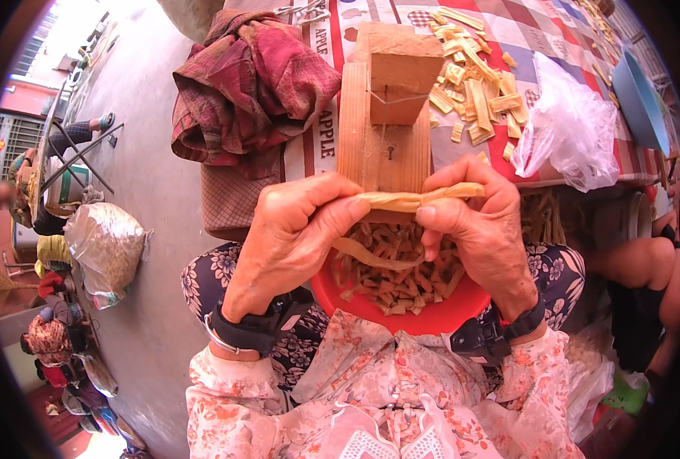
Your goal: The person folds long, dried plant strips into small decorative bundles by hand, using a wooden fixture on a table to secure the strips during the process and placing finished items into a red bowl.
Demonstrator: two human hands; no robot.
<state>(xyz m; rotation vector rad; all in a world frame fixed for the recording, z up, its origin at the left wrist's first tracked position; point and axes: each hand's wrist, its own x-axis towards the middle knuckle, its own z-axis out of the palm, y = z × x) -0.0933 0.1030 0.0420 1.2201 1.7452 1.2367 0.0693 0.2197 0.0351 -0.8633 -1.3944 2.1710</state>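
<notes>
Between my two hands a pale yellow, fibrous strip (401, 200) is stretched sideways, slightly folded or twisted. My left hand (298, 229) pinches its left end between thumb and fingers. My right hand (474, 222) grips it farther right, with a short end sticking out past the fingers. A loose length of the strip curls down below my left hand. Under both hands sits a red basin (321, 287) holding many short, light brown pieces (401, 287). Just beyond the hands stands a wooden block stand (363, 141), with a thin wire or thread across its upright block.
A checked tablecloth (543, 34) bears a heap of yellow cut pieces (474, 88) and a white plastic bag (569, 122). A blue basin (638, 99) leans at the right. A crumpled plaid cloth (256, 84) lies at the left. Another person's leg (631, 268) is close on my right.
</notes>
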